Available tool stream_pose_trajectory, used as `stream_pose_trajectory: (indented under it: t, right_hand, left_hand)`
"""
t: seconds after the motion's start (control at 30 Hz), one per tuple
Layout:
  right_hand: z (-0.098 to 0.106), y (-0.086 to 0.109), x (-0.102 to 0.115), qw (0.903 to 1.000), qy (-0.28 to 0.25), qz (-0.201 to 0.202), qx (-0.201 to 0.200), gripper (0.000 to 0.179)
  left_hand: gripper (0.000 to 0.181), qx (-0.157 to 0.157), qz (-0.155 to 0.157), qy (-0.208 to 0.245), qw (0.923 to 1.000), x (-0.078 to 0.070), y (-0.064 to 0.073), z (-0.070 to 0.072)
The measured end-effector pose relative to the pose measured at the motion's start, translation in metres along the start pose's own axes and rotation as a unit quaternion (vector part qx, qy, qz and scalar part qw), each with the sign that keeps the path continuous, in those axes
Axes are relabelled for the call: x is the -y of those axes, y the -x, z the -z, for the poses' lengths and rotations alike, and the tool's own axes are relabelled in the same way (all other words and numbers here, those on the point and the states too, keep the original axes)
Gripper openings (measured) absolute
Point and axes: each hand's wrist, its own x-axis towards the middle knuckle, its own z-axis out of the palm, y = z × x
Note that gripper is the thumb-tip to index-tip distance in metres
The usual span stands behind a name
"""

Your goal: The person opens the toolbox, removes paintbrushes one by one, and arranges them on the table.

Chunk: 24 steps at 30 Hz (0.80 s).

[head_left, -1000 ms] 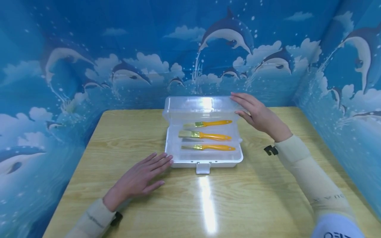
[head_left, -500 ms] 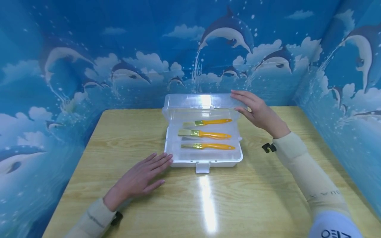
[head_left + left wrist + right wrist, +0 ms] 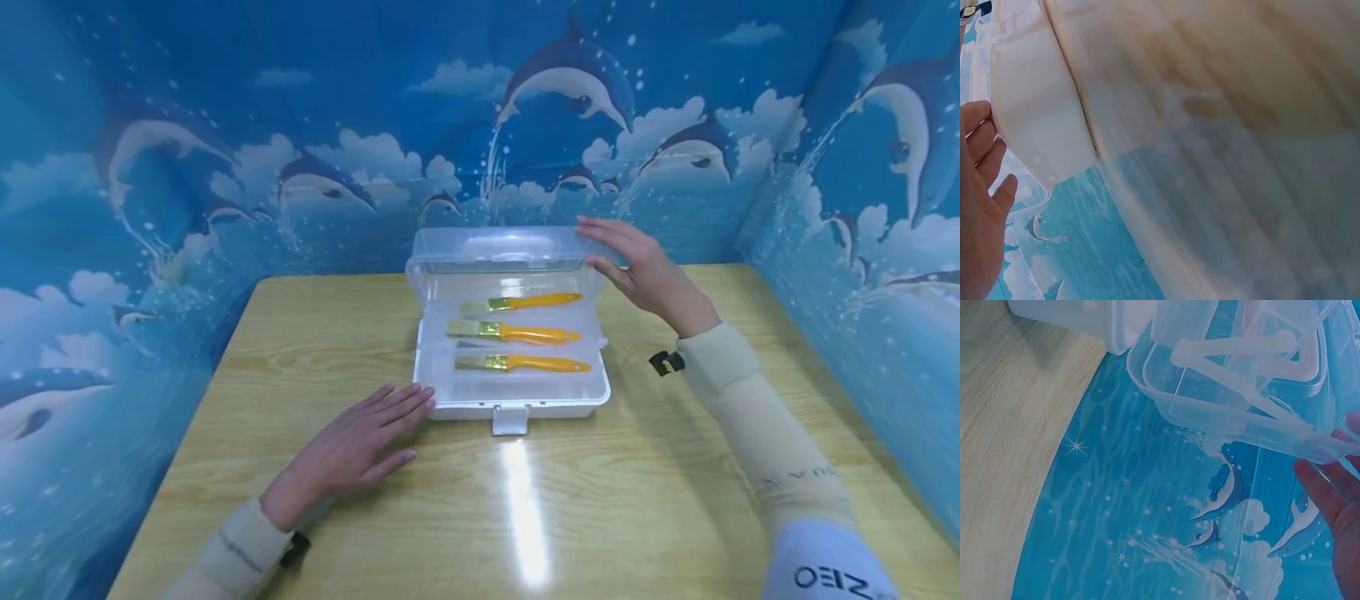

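Observation:
A white plastic storage box with a front latch lies on the table, its translucent lid swung up at the back. Three paintbrushes with orange handles lie inside: a back one, a middle one and a front one. My right hand holds the lid's right end between thumb and fingers; the right wrist view has the thumb right at the rim. My left hand is flat with straight fingers, fingertips on the box's left front corner.
The box stands on a wood-grain table, towards its back edge. A blue dolphin-print curtain hangs close behind and at both sides. A small black clip hangs at the right cuff.
My right hand has moved slightly up and left with the lid, which has tilted further upright. The left hand and the brushes stay in place.

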Motion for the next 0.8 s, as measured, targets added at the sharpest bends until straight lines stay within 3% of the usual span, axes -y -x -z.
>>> stream_pose_trajectory:
  t: [0.3, 0.53, 0.8]
  right_hand:
    - [-0.0011, -0.0035, -0.0022, 0.9988, -0.021, -0.042, 0.008, 0.044]
    - [-0.0049, -0.0065, -0.0085, 0.9957, -0.049, -0.075, 0.025, 0.045]
    - [-0.0054, -0.0102, -0.0083, 0.9927, -0.066, -0.093, 0.039, 0.048]
  left_hand:
    - [0.066, -0.001, -0.005, -0.007, 1.0000, 0.0006, -0.0003, -0.0002]
    - [0.067, 0.022, -0.002, -0.011, 0.9997, 0.0017, 0.0008, -0.0012]
    - [0.073, 0.028, -0.004, -0.017, 0.9994, 0.0019, 0.0033, -0.0035]
